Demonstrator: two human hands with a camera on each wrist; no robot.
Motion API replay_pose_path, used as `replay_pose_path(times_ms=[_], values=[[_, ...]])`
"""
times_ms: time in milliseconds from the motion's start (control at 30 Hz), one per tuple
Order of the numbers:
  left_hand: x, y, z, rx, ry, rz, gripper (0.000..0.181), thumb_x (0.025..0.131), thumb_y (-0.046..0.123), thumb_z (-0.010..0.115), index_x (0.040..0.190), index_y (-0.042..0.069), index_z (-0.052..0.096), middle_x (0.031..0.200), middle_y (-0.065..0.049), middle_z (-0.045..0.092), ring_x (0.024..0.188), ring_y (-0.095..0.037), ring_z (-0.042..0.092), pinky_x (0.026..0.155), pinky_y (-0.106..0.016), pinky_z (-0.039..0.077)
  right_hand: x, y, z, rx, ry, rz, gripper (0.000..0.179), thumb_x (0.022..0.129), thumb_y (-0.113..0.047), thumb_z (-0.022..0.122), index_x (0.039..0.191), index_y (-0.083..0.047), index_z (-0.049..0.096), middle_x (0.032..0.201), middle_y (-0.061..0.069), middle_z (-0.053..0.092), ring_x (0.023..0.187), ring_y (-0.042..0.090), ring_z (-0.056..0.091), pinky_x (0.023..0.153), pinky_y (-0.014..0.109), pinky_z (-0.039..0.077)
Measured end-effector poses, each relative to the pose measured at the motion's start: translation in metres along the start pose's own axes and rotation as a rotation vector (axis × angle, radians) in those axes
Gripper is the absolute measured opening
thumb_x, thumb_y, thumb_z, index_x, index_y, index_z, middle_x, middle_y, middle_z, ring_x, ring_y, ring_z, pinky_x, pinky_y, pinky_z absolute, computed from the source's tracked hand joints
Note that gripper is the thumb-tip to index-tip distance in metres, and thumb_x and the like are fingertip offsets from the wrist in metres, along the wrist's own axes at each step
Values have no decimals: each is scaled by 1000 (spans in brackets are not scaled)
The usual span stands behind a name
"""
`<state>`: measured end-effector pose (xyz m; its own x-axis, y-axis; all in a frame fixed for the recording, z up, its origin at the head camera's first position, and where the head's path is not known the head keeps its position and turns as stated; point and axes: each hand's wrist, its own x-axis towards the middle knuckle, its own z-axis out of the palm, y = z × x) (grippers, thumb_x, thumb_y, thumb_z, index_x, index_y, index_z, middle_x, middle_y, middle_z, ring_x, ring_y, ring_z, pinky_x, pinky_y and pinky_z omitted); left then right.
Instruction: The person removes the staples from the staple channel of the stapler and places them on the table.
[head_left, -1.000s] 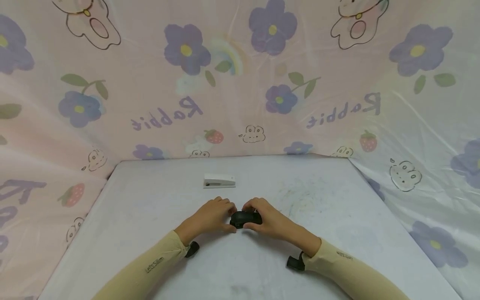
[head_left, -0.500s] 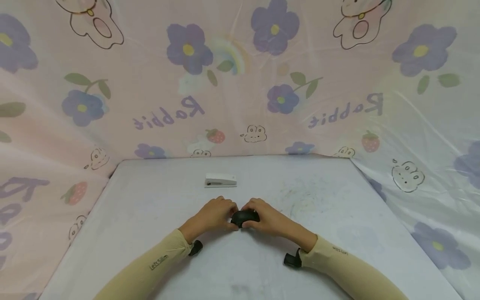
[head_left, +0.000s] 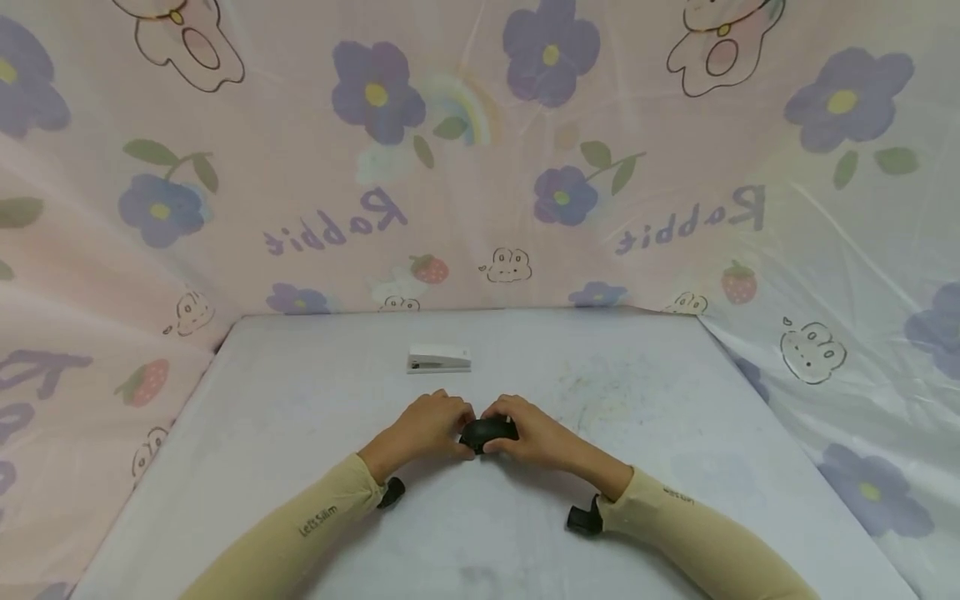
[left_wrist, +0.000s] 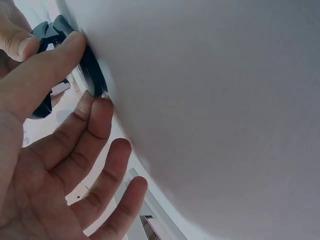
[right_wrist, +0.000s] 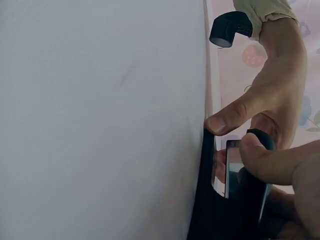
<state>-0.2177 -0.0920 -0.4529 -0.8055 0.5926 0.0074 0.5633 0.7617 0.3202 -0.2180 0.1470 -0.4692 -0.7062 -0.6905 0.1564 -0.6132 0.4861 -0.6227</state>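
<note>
A black stapler [head_left: 489,435] stands on the white table between both hands, its long side towards the head camera. My left hand [head_left: 431,427] pinches its left end, thumb on the near side and fingertips on the far side; in the left wrist view the index fingertip meets the edge of the black base [left_wrist: 94,75]. The right hand [head_left: 536,435] grips the other end, fingers over the far side and thumb on the near side. In the right wrist view a gap with a metal strip [right_wrist: 227,170] shows between the stapler's upper arm and base.
Behind the hands a white stapler [head_left: 441,360] lies on the white table [head_left: 315,367]. A patterned cloth [head_left: 465,217] with flowers and rabbits hangs around the back and sides. Dark wrist cameras [head_left: 585,520] stick out under both sleeves.
Over the last second the right wrist has shifted slightly left and the black stapler has turned a little in the hands, showing more of its rounded top. Both hands have kept hold; the white stapler is unmoved.
</note>
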Motion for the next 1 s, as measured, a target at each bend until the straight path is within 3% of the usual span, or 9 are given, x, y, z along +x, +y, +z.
replay_pose_path(times_ms=[400, 733, 1000], values=[[2, 3, -2, 6, -21, -23, 42, 79, 33, 99, 106, 11, 76, 92, 3, 69, 86, -16, 55, 78, -36, 50, 0, 4, 4, 13, 28, -27, 30, 99, -25, 80, 124, -14, 67, 119, -1, 66, 109, 15, 60, 97, 39, 52], [9, 7, -2, -80, -70, -63, 38, 80, 25, 98, 104, 10, 75, 87, 3, 62, 89, -16, 53, 77, -36, 49, -3, 7, 1, 28, 43, -58, 32, 99, -24, 80, 126, -13, 67, 120, 0, 66, 108, 15, 60, 95, 38, 52], [9, 7, -2, -137, -91, -102, 37, 81, 22, 98, 106, 9, 74, 88, 1, 61, 91, -17, 53, 79, -40, 51, -2, 5, -1, 78, 16, -18, 34, 99, -25, 80, 129, -16, 67, 124, -1, 67, 113, 16, 60, 99, 39, 51]])
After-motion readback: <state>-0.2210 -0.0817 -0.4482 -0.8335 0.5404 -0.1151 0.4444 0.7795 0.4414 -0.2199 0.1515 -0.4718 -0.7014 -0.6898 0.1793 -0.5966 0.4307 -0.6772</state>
